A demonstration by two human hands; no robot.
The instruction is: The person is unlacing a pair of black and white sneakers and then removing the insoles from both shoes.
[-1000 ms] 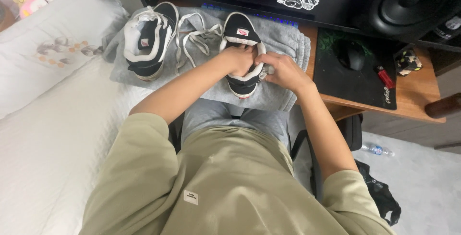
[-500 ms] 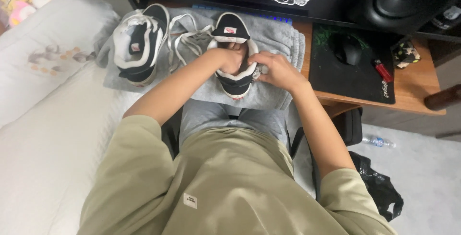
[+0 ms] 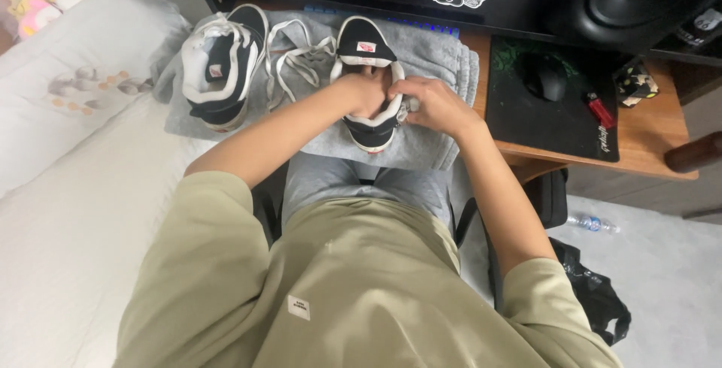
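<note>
Working at the near black-and-white shoe (image 3: 370, 86), which lies on the grey cloth (image 3: 429, 56) with its long axis running near to far, we have our left hand (image 3: 363, 91) and right hand (image 3: 435, 105) both closed on its opening, equally close.

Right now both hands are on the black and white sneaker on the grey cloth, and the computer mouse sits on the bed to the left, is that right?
Not quite. In the head view the computer mouse sits on the dark mat on the desk, to the right. Both the left hand and right hand are on the sneaker on the grey cloth.
</note>
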